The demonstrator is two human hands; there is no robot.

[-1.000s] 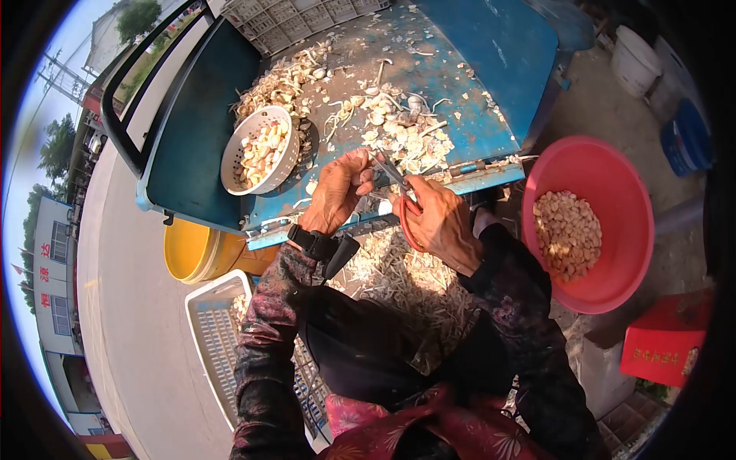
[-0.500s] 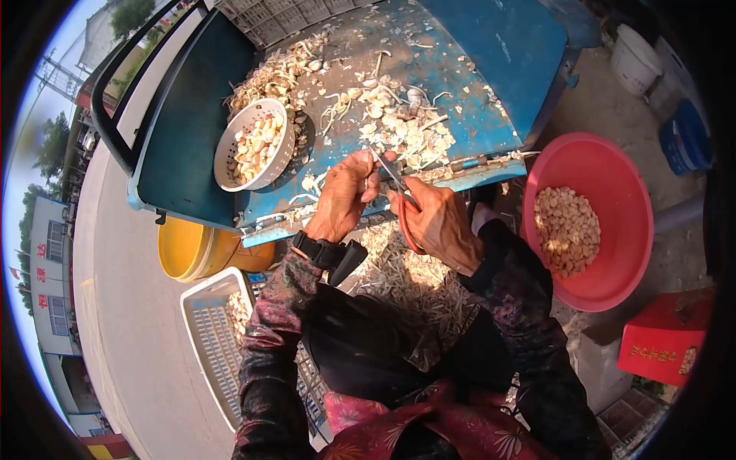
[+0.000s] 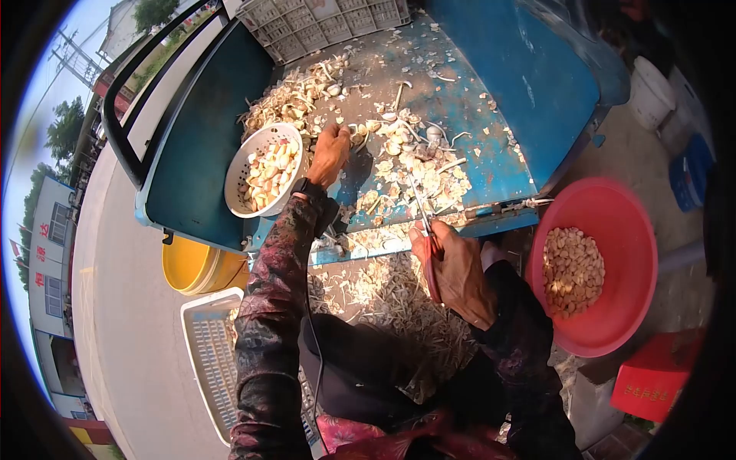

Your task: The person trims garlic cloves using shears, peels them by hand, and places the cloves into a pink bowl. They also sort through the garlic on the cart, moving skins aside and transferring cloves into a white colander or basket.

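My right hand (image 3: 458, 272) is wrapped round the red handles of a pair of scissors (image 3: 432, 264), whose blades point away over the near edge of the blue truck bed (image 3: 491, 165). My left hand (image 3: 330, 156) reaches forward over the bed, just right of a white perforated bowl (image 3: 234, 180) of peeled garlic cloves (image 3: 270, 172). Its fingers are curled together; what they hold, if anything, is hidden. In front of the scissors lies a heap of garlic bulbs, stems and skins (image 3: 429, 165). Another pile of garlic scraps (image 3: 295, 96) lies behind the bowl.
A red basin (image 3: 632, 268) at the right contains garlic cloves (image 3: 573, 270). Below the bed's left side stand a yellow bucket (image 3: 188, 264) and a white slatted basket (image 3: 211, 360). A grey crate (image 3: 326, 31) sits at the back. A red box (image 3: 652, 387) is lower right.
My left hand has moved away from the scissors, forward and left toward the bowl. My right hand has lowered slightly with the scissors. The camera view has shifted.
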